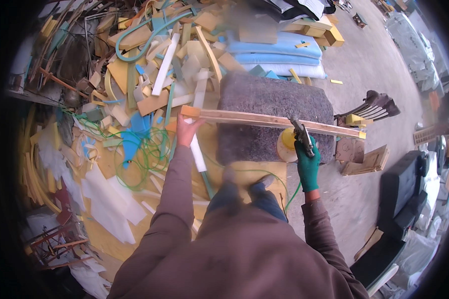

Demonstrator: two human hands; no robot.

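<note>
My bare left hand grips the left end of a long wooden slat, by an orange-yellow foam piece there. A small yellow piece sits on the slat's far right end. In a green glove, my right hand is closed around a dark metal spray gun. A round yellow cup shows beside the gun, just below the slat. Beneath the slat lies a large block covered in mottled grey-purple felt.
Foam offcuts heap up at the far left. Blue padded slabs are stacked beyond the felt block. A thin green hose loops over the yellow sheet at left. To the right are a wooden frame and black upholstered parts.
</note>
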